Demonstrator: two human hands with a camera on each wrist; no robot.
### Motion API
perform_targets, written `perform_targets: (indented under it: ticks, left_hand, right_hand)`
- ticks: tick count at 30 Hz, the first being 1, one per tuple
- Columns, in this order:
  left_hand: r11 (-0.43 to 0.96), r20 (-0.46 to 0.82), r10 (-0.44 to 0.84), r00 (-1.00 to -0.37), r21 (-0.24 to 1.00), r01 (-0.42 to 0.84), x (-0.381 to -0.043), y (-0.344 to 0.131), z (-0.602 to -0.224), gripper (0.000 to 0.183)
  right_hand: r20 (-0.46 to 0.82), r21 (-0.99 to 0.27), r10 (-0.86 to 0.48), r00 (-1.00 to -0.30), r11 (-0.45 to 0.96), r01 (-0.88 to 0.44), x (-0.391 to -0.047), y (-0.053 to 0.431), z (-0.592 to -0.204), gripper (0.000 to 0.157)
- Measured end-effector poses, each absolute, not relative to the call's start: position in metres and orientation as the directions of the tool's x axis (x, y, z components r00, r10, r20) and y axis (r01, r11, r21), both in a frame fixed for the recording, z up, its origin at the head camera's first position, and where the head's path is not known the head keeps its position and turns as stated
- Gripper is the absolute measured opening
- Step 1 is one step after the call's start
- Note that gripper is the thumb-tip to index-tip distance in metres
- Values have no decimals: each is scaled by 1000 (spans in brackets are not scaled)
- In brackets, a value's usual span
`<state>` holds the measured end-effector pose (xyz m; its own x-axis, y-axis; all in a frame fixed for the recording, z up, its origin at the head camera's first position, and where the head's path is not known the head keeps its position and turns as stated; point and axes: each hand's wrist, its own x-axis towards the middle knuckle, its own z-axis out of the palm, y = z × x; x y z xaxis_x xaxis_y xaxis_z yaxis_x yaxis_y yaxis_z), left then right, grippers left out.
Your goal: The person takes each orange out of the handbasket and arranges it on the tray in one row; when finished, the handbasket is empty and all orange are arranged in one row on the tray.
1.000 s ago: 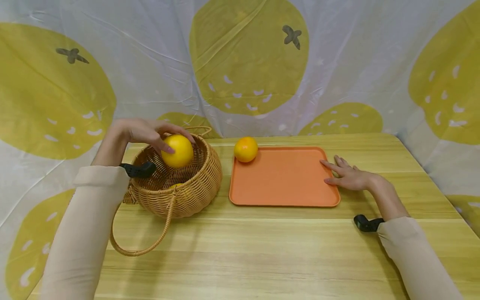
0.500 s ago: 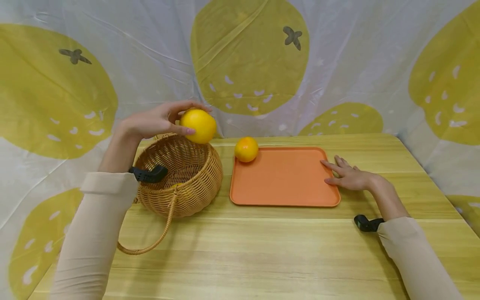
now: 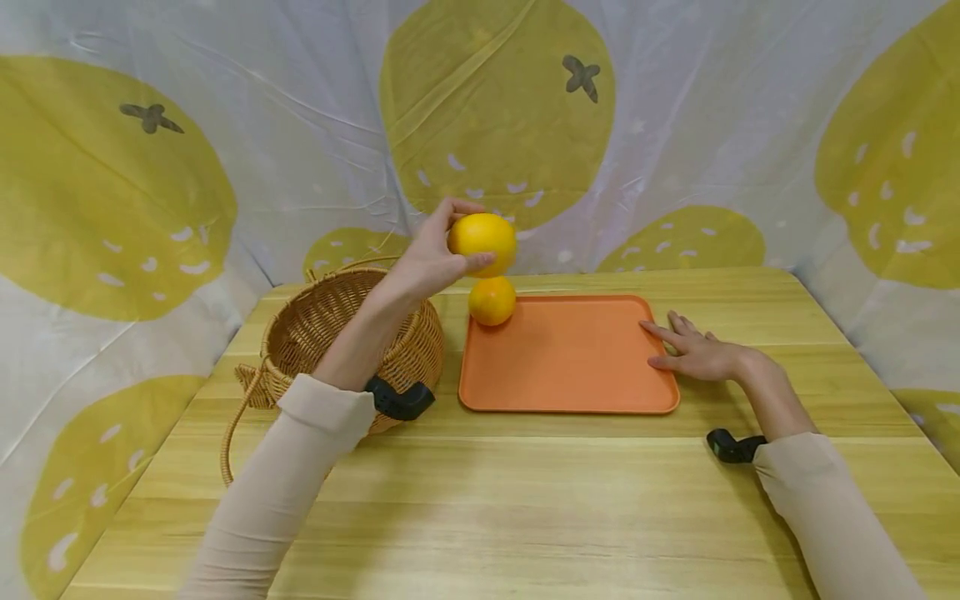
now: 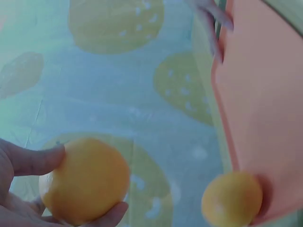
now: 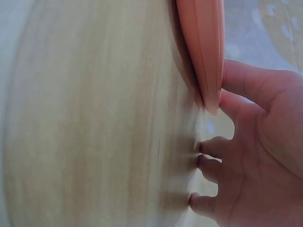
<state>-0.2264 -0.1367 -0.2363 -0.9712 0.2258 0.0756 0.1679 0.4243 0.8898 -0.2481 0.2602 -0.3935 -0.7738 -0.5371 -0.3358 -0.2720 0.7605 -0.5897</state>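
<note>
The bare front of the counter (image 3: 540,500) lies nearest, with the left sleeve (image 3: 270,483) reaching across its left part. That forearm passes in front of the wicker basket (image 3: 431,346), whose mouth is up and whose handle loops down toward the front edge.

Beyond, the right hand (image 3: 705,354) lies at the right end of the orange tray (image 3: 562,367), its fingers spread, the thumb and forefinger against the rim. The likely reason is to keep this light-looking tray from sliding. Near the tray's far left corner sits the tray orange (image 3: 491,302); the raised edge there would help stop it rolling, though whether it leans on the rim is hard to tell.

Farther up, the left hand (image 3: 435,258) holds the held orange (image 3: 483,243) in the air, fingers and thumb curled round its sides, presumably because a smooth round fruit needs support from several sides. Behind everything hangs the fruit-printed cloth (image 3: 690,108).

From the head, the two oranges overlap and seem almost to touch; the left wrist view shows a gap between them. The right wrist view, low beside the tray, adds what the head view leaves unclear: the other three fingertips stand on the counter, while thumb and forefinger meet the tray's edge.
</note>
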Motion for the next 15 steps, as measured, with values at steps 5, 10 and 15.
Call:
perform_targets:
  ticks: [5,10,15]
  left_hand:
    - [338,116,141,-983,928,158,-223,-101,-262,61]
    - [349,156,70,-985,922,171,-221,-72,-291,64]
    - [370,203,-11,-979,911,185,-225,-54,-323,60]
  right_hand:
    - [-327,-597,-540,-776,754,-273,-248,262,-396,81]
    - [-345,-582,-531,-774,768,-267,-248,261,-393,81]
    - [-354,-571,-524,-774,777,-265,-248,257,-390,79]
